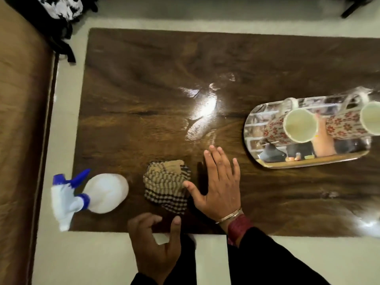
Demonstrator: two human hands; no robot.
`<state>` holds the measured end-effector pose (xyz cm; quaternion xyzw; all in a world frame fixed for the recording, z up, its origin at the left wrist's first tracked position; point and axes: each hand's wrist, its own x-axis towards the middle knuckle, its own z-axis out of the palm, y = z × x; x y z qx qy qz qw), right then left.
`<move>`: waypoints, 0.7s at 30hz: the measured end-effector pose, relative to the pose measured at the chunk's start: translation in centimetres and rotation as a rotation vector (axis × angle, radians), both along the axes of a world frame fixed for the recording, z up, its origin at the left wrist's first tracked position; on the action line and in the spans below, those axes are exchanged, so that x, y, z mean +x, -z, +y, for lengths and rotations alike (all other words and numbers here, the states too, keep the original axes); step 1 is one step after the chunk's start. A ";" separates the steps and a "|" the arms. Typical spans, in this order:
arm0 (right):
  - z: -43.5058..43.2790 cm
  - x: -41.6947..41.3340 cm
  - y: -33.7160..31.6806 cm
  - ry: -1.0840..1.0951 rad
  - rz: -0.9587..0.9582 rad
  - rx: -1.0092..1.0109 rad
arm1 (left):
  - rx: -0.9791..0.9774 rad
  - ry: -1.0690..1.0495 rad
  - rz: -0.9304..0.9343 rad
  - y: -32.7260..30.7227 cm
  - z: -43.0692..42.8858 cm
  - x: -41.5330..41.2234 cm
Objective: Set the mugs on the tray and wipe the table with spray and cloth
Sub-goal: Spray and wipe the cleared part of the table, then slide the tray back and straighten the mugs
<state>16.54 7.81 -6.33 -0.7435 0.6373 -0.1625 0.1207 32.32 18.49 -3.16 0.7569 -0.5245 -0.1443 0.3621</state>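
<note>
Here, spray bottle [102, 193] lying flat, nozzle [61, 202] pointing left

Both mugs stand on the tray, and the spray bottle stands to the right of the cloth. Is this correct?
Not fully. The head view shows the spray bottle to the left of the cloth, near the table's left edge. Both mugs are on the tray.

Two mugs, one [299, 125] and another [371, 118], stand on one mirrored tray [308, 161]. One spray bottle [92, 194] and one checked cloth [167, 186] lie on the single table [144, 89]. Two hands show, left [156, 247] and right [220, 182].
</note>
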 end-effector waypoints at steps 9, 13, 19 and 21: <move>0.1 -18.2 -1.9 0.370 -0.367 -0.175 | 0.187 -0.045 0.116 -1.8 -12.2 -14.9; -2.7 -31.6 -2.1 0.819 -0.413 -0.146 | 0.374 -0.149 0.172 0.6 -17.3 -19.3; -13.2 -42.7 0.9 0.635 -0.290 0.061 | 0.433 -0.082 0.047 2.8 -21.2 -22.7; -15.4 -43.6 2.4 0.500 -0.232 0.145 | 0.422 -0.066 0.007 3.2 -21.8 -23.0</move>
